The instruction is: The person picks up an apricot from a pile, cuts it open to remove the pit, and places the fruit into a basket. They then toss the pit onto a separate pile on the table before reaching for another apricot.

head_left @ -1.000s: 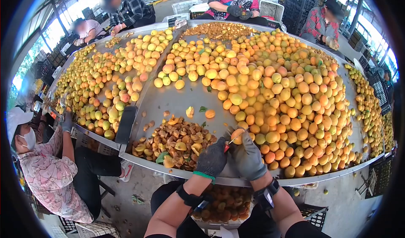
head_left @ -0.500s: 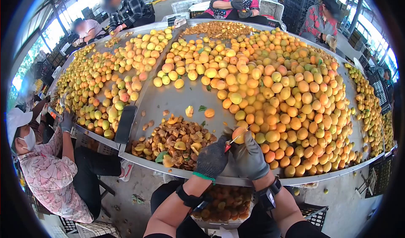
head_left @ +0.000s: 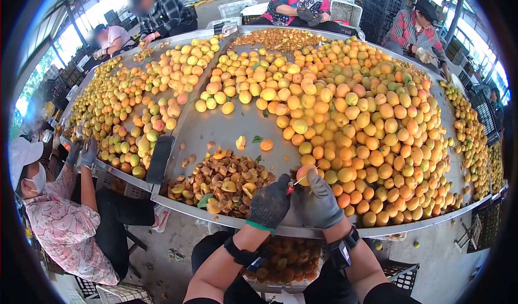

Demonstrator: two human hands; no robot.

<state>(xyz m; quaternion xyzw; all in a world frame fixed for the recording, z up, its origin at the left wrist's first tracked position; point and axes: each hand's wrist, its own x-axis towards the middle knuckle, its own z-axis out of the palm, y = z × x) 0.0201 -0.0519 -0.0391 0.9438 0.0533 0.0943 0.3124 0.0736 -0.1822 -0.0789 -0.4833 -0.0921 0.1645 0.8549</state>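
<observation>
My left hand point(head_left: 269, 201), in a dark glove with a green cuff, is closed around a small red-handled knife point(head_left: 291, 186). Its thin blade reaches the apricot point(head_left: 305, 174) that my right hand point(head_left: 318, 201), in a grey glove, holds between thumb and fingers. Both hands are close together above the metal table point(head_left: 216, 128) near its front edge. A pile of pits and scraps point(head_left: 224, 180) lies left of my left hand. A large heap of whole apricots point(head_left: 377, 142) spreads beyond and right of my right hand.
A crate of fruit point(head_left: 286, 261) stands below the table edge between my legs. A co-worker in a white cap point(head_left: 59, 217) sits at the left. Several other people sit along the far side. A dark block point(head_left: 161, 152) stands on the divider.
The apricot and blade have turned slightly in my hands. At the left, the co-worker's gloved hands have come closer together and up. The person at far right has shifted an arm.
</observation>
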